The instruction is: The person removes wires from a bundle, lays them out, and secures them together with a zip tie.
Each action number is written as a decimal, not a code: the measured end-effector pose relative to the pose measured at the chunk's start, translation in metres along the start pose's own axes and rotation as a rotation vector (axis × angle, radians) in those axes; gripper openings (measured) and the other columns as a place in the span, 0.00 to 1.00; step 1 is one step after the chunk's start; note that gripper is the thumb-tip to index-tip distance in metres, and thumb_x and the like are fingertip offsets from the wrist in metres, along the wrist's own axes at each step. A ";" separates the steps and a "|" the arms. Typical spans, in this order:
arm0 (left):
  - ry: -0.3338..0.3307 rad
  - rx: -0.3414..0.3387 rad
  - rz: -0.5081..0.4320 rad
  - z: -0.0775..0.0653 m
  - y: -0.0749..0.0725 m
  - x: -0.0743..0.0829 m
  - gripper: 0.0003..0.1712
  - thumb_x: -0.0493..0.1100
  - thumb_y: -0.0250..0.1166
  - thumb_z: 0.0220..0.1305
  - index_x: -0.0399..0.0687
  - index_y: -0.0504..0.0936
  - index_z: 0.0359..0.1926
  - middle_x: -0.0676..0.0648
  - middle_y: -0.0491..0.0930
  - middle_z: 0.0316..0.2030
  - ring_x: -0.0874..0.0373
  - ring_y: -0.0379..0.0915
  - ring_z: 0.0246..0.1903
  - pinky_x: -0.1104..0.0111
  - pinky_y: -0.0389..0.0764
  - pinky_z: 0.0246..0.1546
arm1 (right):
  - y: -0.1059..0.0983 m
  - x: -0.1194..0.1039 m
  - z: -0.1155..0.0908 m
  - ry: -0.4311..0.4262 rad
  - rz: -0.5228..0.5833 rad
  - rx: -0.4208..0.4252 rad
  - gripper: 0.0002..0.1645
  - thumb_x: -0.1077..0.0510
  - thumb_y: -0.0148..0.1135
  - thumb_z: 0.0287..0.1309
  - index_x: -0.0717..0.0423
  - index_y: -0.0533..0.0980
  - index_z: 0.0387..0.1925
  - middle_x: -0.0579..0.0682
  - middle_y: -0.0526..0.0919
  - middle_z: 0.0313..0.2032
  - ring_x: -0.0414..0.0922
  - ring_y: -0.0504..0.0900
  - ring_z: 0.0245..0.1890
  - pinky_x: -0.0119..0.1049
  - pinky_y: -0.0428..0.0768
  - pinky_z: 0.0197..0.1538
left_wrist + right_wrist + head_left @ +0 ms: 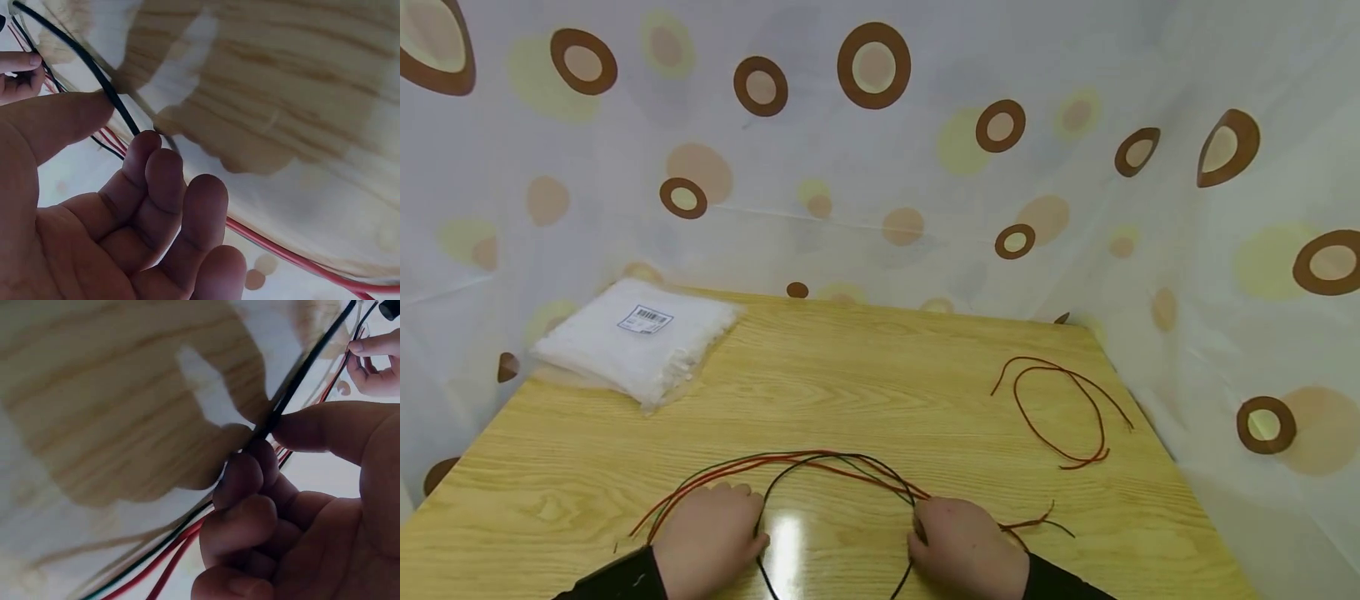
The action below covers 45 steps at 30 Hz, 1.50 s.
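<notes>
A black wire (790, 468) arches between the two hands, its lower parts running down toward the near edge of the view. My left hand (711, 533) holds it between thumb and fingertips, and the dark wire (87, 59) shows there in the left wrist view. On the other side my right hand (966, 537) pinches the same black wire (306, 365) between thumb and forefinger. Red wires (718, 472) and a dark green wire (730, 461) curve behind both hands. Their right ends (1026, 524) stick out past the right hand; the hands hide parts of the bundle.
On the wooden table (850, 375), a loose red wire coil (1101, 417) lies at the right. A clear plastic bag of white items (632, 333), with a barcode label, sits at the back left. A patterned curtain (865, 167) hangs behind and at both sides.
</notes>
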<state>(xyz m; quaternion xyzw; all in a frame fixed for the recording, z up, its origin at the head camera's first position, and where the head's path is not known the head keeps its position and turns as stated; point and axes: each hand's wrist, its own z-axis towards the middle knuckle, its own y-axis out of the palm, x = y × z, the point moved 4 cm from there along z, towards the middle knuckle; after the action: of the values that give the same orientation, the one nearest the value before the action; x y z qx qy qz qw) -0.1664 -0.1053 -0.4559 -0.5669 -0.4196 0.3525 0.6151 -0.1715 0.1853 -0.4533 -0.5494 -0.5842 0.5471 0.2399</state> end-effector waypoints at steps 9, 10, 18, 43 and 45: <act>-0.054 0.026 -0.027 -0.007 -0.006 -0.020 0.18 0.45 0.77 0.59 0.52 0.76 0.21 0.54 0.73 0.21 0.57 0.73 0.23 0.61 0.75 0.24 | -0.007 0.011 -0.006 -0.039 -0.064 0.076 0.17 0.59 0.68 0.62 0.48 0.69 0.22 0.43 0.68 0.21 0.39 0.63 0.20 0.33 0.62 0.26; -0.063 0.019 -0.027 -0.007 -0.007 -0.023 0.17 0.45 0.77 0.59 0.52 0.76 0.22 0.53 0.74 0.22 0.57 0.73 0.24 0.60 0.75 0.24 | -0.007 0.013 -0.007 -0.045 -0.086 0.095 0.15 0.59 0.68 0.62 0.48 0.71 0.24 0.43 0.68 0.22 0.39 0.63 0.21 0.34 0.62 0.27; -0.047 0.055 0.043 -0.009 -0.012 -0.048 0.18 0.53 0.81 0.56 0.51 0.82 0.39 0.52 0.75 0.34 0.58 0.73 0.31 0.65 0.77 0.28 | -0.015 0.029 -0.014 -0.053 -0.242 0.249 0.16 0.51 0.77 0.57 0.50 0.80 0.43 0.43 0.76 0.36 0.42 0.72 0.35 0.40 0.73 0.37; 0.032 0.031 -0.061 0.012 -0.018 -0.078 0.08 0.39 0.74 0.64 0.59 0.87 0.38 0.59 0.80 0.33 0.59 0.77 0.33 0.63 0.81 0.33 | -0.025 0.055 -0.004 -0.191 -0.166 0.156 0.08 0.62 0.71 0.64 0.43 0.84 0.36 0.37 0.82 0.34 0.36 0.81 0.35 0.36 0.82 0.38; 0.045 0.037 -0.045 0.014 -0.018 -0.079 0.09 0.38 0.73 0.64 0.59 0.87 0.38 0.59 0.81 0.33 0.59 0.78 0.33 0.63 0.82 0.34 | -0.027 0.056 -0.004 -0.200 -0.168 0.152 0.10 0.63 0.71 0.63 0.42 0.84 0.36 0.36 0.82 0.34 0.36 0.81 0.36 0.37 0.83 0.39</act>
<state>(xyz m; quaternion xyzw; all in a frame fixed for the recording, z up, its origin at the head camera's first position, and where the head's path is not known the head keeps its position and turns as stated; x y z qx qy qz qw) -0.2112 -0.1734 -0.4472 -0.5536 -0.4117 0.3332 0.6427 -0.1941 0.2426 -0.4459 -0.4216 -0.6058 0.6199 0.2664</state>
